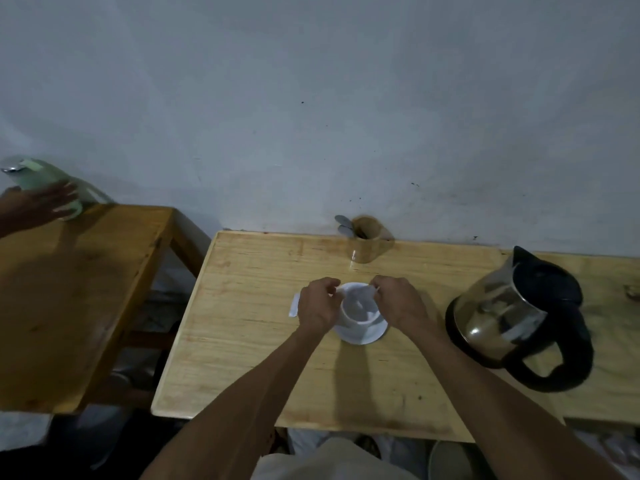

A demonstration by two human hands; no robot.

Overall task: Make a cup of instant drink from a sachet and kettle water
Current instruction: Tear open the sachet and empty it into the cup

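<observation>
Both hands, left hand (317,303) and right hand (398,299), pinch a white sachet (360,295) over the cup (356,315).

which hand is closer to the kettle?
Right. The right hand is at the cup's kettle-side rim; the left hand is on the far side from the kettle.

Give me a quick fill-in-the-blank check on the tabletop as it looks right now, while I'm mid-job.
1. The white cup stands on a white ____.
2. Both hands, the left hand and the right hand, hold the sachet directly above the ____.
3. The kettle stands to the ____ of the cup.
4. The wooden holder near the wall contains ____.

Missing words: saucer; cup; right; spoons
</observation>
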